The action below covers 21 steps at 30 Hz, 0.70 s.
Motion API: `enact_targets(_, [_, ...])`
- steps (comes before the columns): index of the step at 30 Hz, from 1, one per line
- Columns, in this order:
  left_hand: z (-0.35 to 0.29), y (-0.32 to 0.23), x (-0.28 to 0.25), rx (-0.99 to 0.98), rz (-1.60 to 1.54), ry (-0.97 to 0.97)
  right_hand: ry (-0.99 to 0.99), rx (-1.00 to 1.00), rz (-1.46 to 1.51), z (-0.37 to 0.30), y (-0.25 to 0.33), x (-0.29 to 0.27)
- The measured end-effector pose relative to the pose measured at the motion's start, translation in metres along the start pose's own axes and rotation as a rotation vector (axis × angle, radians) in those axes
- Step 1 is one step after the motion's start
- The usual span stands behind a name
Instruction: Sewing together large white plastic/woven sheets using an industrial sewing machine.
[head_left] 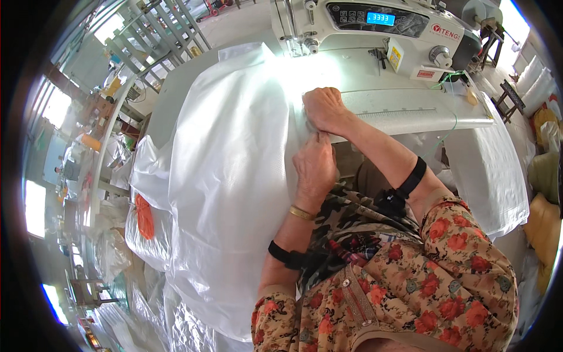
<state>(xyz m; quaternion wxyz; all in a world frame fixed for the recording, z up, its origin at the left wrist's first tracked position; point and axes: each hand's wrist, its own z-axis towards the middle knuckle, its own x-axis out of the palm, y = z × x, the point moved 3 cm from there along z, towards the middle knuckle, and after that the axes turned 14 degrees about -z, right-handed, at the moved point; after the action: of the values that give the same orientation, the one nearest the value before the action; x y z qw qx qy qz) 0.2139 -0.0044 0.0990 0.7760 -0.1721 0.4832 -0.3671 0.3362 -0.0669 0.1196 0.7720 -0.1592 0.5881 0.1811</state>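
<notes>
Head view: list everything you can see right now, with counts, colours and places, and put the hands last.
woven plastic sheet: one, white and translucent, draped over the table and hanging down at left
sewing machine: one, white with a lit blue display, at the top of the table
sewing table: one, pale, with a ruler strip along its front edge
orange tag: one, on the piled material at lower left
metal racks: grey, upper left
stuffed sacks: several, white and yellowish, at the right edge
bangle: one, gold, on the left wrist
left hand: pinching the sheet's edge
right hand: pressing the sheet flat just past the left hand
</notes>
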Motion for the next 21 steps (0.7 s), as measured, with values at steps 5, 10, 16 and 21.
enact_targets(5, [0.026,0.007,-0.002,0.045,0.084,0.002,-0.161,-0.057,-0.023,0.017,-0.011,0.008])
enact_targets(10, [0.057,0.014,-0.002,0.064,0.15,0.005,-0.02,-0.041,-0.078,0.051,-0.023,0.019])
enact_targets(16, [0.069,0.023,-0.002,-0.016,0.159,-0.028,-0.108,0.053,0.04,0.062,-0.034,0.022])
enact_targets(21, [0.015,0.011,-0.007,-0.056,-0.088,-0.153,-0.109,0.17,0.333,0.012,-0.052,0.026])
